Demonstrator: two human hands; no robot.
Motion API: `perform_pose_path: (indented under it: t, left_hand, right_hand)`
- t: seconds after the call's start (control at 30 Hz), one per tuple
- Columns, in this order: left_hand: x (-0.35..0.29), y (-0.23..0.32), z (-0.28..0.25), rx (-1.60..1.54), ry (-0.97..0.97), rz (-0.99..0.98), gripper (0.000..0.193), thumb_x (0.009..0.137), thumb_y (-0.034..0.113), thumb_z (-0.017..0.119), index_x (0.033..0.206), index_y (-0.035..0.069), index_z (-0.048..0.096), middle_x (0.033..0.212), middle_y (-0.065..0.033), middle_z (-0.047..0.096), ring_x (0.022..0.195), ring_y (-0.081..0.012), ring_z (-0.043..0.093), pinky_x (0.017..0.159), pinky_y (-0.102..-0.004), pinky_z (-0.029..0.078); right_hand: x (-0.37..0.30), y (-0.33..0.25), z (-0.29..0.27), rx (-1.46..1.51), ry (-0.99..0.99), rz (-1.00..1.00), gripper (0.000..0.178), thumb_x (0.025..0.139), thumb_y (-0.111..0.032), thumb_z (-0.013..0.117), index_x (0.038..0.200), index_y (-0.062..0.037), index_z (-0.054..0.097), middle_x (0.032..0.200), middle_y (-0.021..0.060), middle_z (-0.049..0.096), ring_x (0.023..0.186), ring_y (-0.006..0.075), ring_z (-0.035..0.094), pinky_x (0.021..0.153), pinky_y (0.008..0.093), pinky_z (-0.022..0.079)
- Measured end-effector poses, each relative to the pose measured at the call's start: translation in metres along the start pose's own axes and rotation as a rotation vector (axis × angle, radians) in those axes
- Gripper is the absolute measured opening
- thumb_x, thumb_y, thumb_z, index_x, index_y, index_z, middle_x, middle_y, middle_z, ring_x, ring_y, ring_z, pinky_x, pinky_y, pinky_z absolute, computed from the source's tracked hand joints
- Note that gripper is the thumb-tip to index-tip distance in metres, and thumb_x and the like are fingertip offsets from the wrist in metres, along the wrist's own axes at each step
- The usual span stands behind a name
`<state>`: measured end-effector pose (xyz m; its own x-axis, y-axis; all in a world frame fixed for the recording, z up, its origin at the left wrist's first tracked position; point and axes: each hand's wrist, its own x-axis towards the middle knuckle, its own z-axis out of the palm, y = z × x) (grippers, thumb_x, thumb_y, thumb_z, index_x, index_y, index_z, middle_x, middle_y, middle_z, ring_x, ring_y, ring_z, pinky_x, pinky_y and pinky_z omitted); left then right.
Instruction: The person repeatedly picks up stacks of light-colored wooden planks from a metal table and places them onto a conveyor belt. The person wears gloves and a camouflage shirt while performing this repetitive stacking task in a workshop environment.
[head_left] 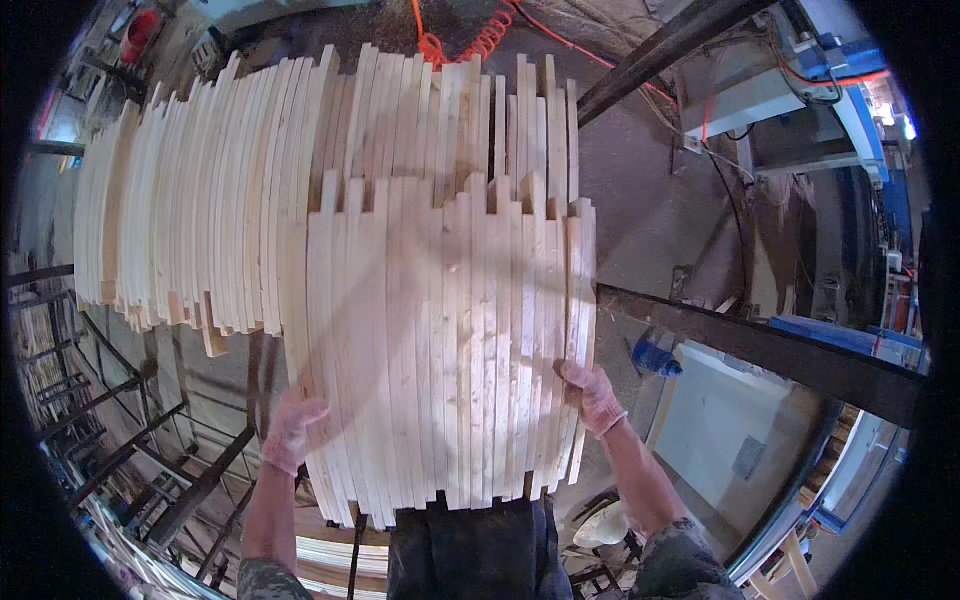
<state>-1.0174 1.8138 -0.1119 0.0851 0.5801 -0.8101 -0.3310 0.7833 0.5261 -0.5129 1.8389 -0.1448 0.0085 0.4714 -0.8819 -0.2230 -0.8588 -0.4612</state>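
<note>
A wide layer of pale wooden strips (440,340), lying side by side with uneven ends, spans the space in front of my body. My left hand (293,430), in a pinkish-white work glove, grips its left edge, thumb on top and the other fingers mostly hidden. At the right edge my right hand (594,398), gloved alike, clamps the outer strips the same way. The near ends reach close to my dark apron (475,552). Beyond, the far ends overlap a longer row of similar strips (200,190) that stretches to the left.
Dark metal beams run at the right (770,345) and upper right (660,55). A white and blue machine (770,100) stands far right, near a white panel (720,440). Metal racking (190,490) fills the lower left. An orange coiled hose (485,40) lies at the back.
</note>
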Motion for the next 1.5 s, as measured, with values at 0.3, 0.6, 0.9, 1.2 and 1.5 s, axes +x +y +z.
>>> perform_pose_path:
  t: [0.3, 0.6, 0.9, 1.2, 1.5]
  left_hand:
    - [-0.132, 0.001, -0.005, -0.034, 0.177, 0.096, 0.090, 0.067, 0.030, 0.101, 0.141, 0.000, 0.062, 0.119, -0.0075, 0.075, 0.103, -0.0204, 0.074, 0.088, -0.0362, 0.062]
    - [-0.263, 0.007, -0.034, -0.054, 0.215, 0.540, 0.106, 0.067, 0.032, 0.103, 0.151, -0.003, 0.049, 0.131, -0.0149, 0.070, 0.107, -0.0288, 0.074, 0.090, -0.0434, 0.065]
    - [-0.294, 0.086, 0.004, 0.086, -0.302, 0.902, 0.094, 0.073, 0.033, 0.100, 0.148, -0.001, 0.053, 0.130, -0.0121, 0.071, 0.116, -0.0307, 0.071, 0.096, -0.0455, 0.063]
    - [-0.097, 0.131, -0.073, -0.145, -0.855, 0.576, 0.043, 0.109, 0.032, 0.062, 0.142, 0.005, 0.060, 0.125, -0.0084, 0.073, 0.101, -0.0281, 0.067, 0.087, -0.0380, 0.056]
    - [-0.267, -0.002, 0.392, 0.950, -0.696, 0.769, 0.054, 0.089, 0.025, 0.078, 0.135, 0.000, 0.066, 0.110, -0.0055, 0.073, 0.092, -0.0188, 0.068, 0.079, -0.0316, 0.054]
  right_hand:
    - [-0.090, -0.009, 0.019, 0.170, -0.194, -0.031, 0.065, 0.084, -0.028, 0.092, 0.134, 0.0013, 0.065, 0.120, 0.0089, 0.073, 0.107, 0.0208, 0.071, 0.096, 0.0384, 0.059]
    - [-0.224, -0.039, 0.038, 0.107, -0.365, -0.536, 0.074, 0.081, -0.033, 0.095, 0.140, -0.0012, 0.063, 0.124, 0.0033, 0.071, 0.113, 0.0172, 0.066, 0.101, 0.0361, 0.053]
    - [-0.377, -0.055, 0.005, 0.141, -0.307, -1.008, 0.078, 0.076, -0.028, 0.097, 0.140, 0.0013, 0.063, 0.129, 0.0066, 0.073, 0.119, 0.0189, 0.066, 0.102, 0.0357, 0.053]
    - [-0.485, 0.031, -0.080, 0.343, -0.072, -1.198, 0.076, 0.076, -0.024, 0.094, 0.141, -0.0010, 0.061, 0.116, 0.0024, 0.071, 0.104, 0.0141, 0.065, 0.093, 0.0316, 0.053]
    - [-0.584, 0.258, -0.246, 0.633, 0.527, -1.203, 0.073, 0.079, -0.033, 0.089, 0.139, 0.0000, 0.062, 0.120, 0.0011, 0.068, 0.108, 0.0135, 0.062, 0.097, 0.0309, 0.050]
